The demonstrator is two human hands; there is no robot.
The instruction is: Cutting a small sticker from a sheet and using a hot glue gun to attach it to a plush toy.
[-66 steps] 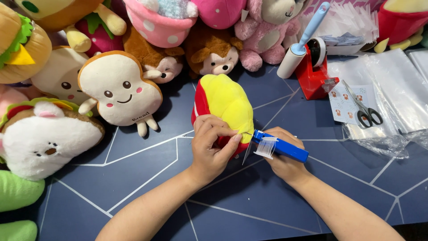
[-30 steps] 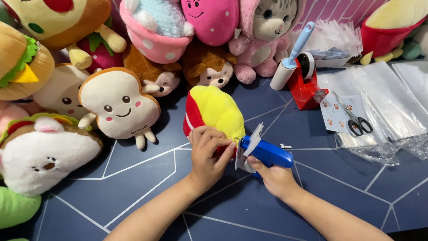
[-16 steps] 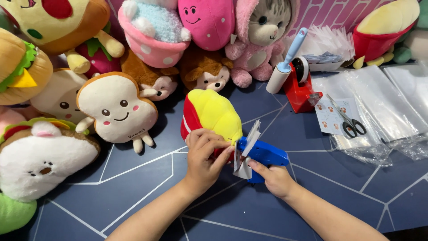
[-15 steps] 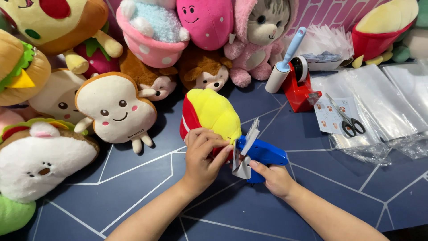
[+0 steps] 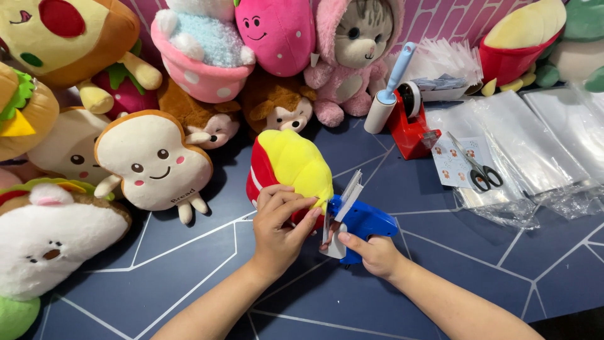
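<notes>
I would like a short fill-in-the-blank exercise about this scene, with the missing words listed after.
1. The right hand holds a ____ tagging gun.
2. The left hand pinches the red and ____ plush toy.
3. The scissors lie on clear plastic ____.
4. The tape dispenser is ____.

Missing words: blue; yellow; bags; red

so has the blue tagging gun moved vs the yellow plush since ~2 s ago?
Yes. The blue tagging gun was lying flat across the lower edge of the yellow plush; now its nose tips up against that edge, held in the right hand.
</notes>
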